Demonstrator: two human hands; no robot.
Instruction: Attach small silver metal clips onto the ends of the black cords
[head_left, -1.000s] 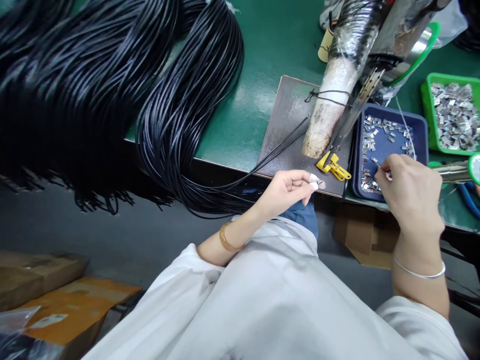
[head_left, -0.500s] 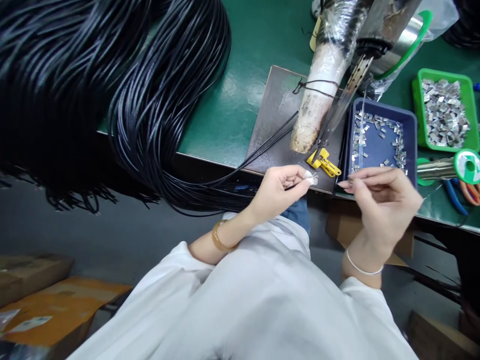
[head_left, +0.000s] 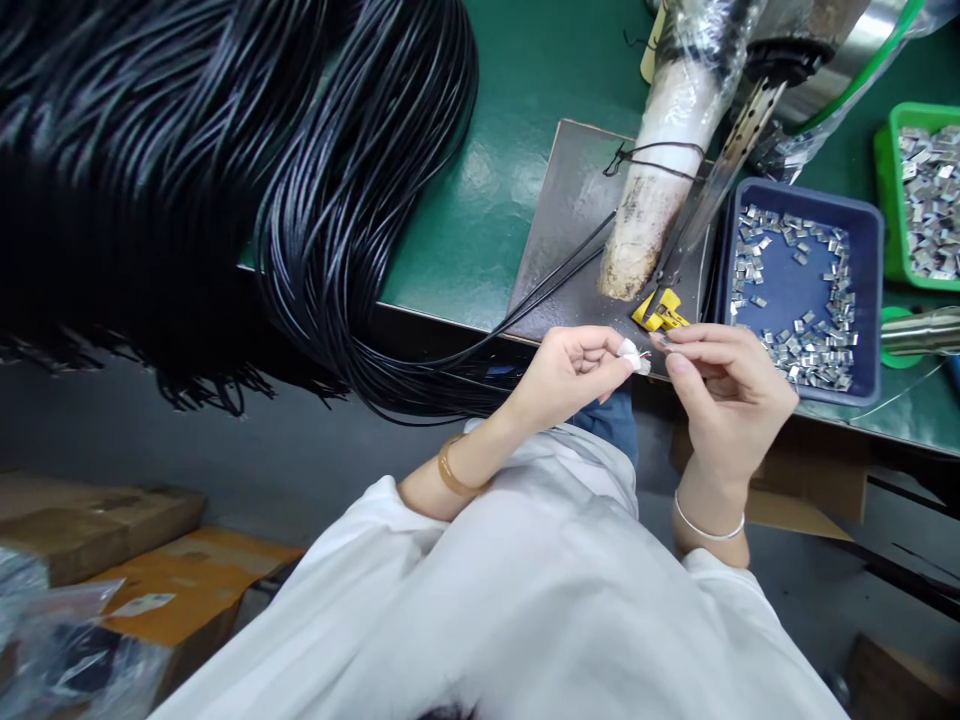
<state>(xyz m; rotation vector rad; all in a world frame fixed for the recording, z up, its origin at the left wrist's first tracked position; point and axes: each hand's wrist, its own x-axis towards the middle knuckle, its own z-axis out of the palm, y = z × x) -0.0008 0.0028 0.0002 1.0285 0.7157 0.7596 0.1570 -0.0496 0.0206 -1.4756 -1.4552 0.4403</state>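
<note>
My left hand (head_left: 574,372) is closed in a pinch around a cable end. Thin bare wires (head_left: 643,355) stick out of it to the right, beside something white at the fingertips, perhaps tape or a finger cover. Just right of these wires, my right hand (head_left: 739,385) pinches a small silver metal piece (head_left: 666,343), partly hidden by the fingers. The two hands are close but apart. Behind the fingertips lies a yellow tool (head_left: 660,310) that looks like a wire stripper. Above it slants a soldering iron (head_left: 739,140), its tip pointing down.
A large bundle of black cables (head_left: 360,200) hangs over the table's left edge. A stained, wrapped roll (head_left: 645,210) lies over a dark board (head_left: 551,215). To the right are a blue tray (head_left: 866,300) and a green tray (head_left: 889,215) of metal pieces. Solder spool (head_left: 922,332) lies below them.
My right hand has moved left, bringing the small metal piece close to the wires in my left hand. The view has shifted slightly to the right. My left hand keeps its pinch.
</note>
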